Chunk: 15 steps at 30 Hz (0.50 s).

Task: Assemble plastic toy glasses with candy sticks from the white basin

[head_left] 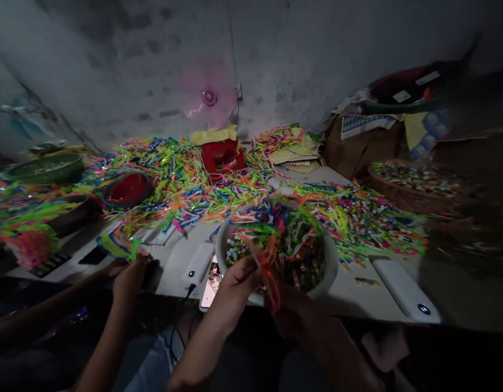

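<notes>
My left hand pinches a soft orange plastic strip over the near side of a wide pale basin. My right hand, in deep shadow, meets the strip's lower end with its fingers closed about it. More coloured strips lie in the basin, green ones and blue ones among them, together with many small multicoloured pieces. What the small pieces are is too dim to make out.
Heaps of bright strips cover the table. At left, a co-worker's hands hold something greenish. A phone and white power bank lie beside the basin; another power bank is at right. A pink fan stands behind.
</notes>
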### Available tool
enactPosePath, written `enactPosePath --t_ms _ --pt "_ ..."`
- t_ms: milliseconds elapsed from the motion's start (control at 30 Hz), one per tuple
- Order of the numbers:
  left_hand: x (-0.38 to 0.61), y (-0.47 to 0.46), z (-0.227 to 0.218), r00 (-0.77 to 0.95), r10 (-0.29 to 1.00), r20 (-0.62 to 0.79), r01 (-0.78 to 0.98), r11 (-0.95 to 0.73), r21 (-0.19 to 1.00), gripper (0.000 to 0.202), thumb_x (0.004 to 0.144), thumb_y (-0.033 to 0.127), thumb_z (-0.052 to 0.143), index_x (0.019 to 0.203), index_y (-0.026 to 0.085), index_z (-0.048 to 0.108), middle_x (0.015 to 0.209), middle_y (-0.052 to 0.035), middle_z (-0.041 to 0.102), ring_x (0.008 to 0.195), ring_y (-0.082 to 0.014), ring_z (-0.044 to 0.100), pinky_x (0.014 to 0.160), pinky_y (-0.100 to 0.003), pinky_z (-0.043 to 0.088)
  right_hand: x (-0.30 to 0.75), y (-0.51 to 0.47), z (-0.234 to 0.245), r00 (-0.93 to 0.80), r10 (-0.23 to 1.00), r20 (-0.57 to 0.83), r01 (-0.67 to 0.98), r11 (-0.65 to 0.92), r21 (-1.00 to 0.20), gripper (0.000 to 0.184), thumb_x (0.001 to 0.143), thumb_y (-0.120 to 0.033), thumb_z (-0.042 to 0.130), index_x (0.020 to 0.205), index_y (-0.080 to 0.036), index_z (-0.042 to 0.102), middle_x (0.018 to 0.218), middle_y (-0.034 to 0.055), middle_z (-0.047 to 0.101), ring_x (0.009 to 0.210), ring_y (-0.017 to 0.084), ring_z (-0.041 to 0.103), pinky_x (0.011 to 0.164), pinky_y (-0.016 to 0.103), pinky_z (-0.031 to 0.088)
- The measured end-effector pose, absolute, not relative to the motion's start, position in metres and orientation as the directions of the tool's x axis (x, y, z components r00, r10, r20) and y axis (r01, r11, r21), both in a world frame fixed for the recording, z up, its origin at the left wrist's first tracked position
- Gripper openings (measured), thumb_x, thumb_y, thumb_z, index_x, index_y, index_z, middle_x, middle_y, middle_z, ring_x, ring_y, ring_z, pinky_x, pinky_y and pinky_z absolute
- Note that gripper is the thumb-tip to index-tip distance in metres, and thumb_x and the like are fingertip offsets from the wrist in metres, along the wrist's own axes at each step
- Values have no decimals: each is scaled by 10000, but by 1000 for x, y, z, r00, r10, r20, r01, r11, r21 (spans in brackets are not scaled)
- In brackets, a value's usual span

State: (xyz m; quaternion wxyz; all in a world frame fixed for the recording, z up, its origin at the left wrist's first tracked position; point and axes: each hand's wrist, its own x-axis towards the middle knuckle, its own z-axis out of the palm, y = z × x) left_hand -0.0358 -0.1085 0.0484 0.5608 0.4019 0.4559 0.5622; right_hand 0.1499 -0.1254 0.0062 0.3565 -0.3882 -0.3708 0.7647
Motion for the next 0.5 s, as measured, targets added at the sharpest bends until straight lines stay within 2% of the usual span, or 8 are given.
enactPosePath --t_ms 133,233,300,400,500 --pt "10 -104 26 16 1000 -13 -377 18 926 260 779 383 661 938 194 579 821 -24 655 724 -144 627 632 -236 499 145 -127 -7 -218 961 -170 -144 -204 -968 524 750 -735 469 807 -214 484 527 -69 427 445 79 346 432 198 262" --pt "5 -99 25 -25 999 -24 -465 9 885 279 794 361 654 974 196 519 853 -25 674 689 -122 639 668 -254 525 150 -127 -12 -77 997 -19 31 -17 -999 464 806 -676 456 876 -221 512 641 -29 525 583 124 476 555 238 401" --pt "-1 -98 27 -28 999 -27 -481 10 876 309 774 333 681 981 190 502 856 -33 687 722 -137 657 709 -278 535 153 -128 -12 -19 997 74 144 76 -987 410 847 -613 448 905 -217 536 740 -2 575 702 150 531 660 260 435" --pt "-2 -100 29 -35 999 -8 -465 -9 885 388 725 285 729 1024 194 498 868 -28 701 780 -166 674 698 -277 539 155 -130 -9 -9 993 118 185 117 -976 358 879 -545 435 944 -206 528 817 17 603 779 166 563 721 267 439" --pt "0 -102 31 -69 997 -32 -435 -1 900 467 699 280 744 1094 185 514 860 -23 710 754 -167 680 673 -266 542 156 -131 -6 -2 993 118 164 117 -980 335 876 -518 455 954 -199 522 805 18 601 766 162 568 698 251 439"
